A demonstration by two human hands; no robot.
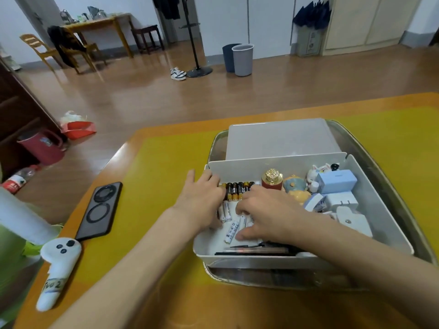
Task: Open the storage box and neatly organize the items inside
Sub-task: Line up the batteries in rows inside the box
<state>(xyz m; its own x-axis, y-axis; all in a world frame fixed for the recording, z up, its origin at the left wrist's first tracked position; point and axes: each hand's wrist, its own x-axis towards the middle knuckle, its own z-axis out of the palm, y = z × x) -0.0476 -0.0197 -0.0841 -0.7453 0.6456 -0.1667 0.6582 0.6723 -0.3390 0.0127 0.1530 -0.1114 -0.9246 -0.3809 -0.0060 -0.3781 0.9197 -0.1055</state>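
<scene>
The white storage box (384,205) stands open on a metal tray (370,167); its translucent lid (280,138) lies behind it. Both hands are inside the box's left part. My left hand (199,198) rests by a row of black-and-gold batteries (235,189) along the back wall. My right hand (266,214) lies palm down over several loose white batteries (231,231), fingers curled; whether it grips one is hidden. A red bottle with a gold cap (272,180), small figurines (294,186), a blue box (336,181) and white chargers (342,203) fill the right side. Dark pens (256,250) lie along the front wall.
A black phone (101,211) lies on the yellow table mat (152,162) left of the box. A white controller (58,264) and a white roll (21,217) sit at the table's left edge. Beyond the table are floor, bins and chairs.
</scene>
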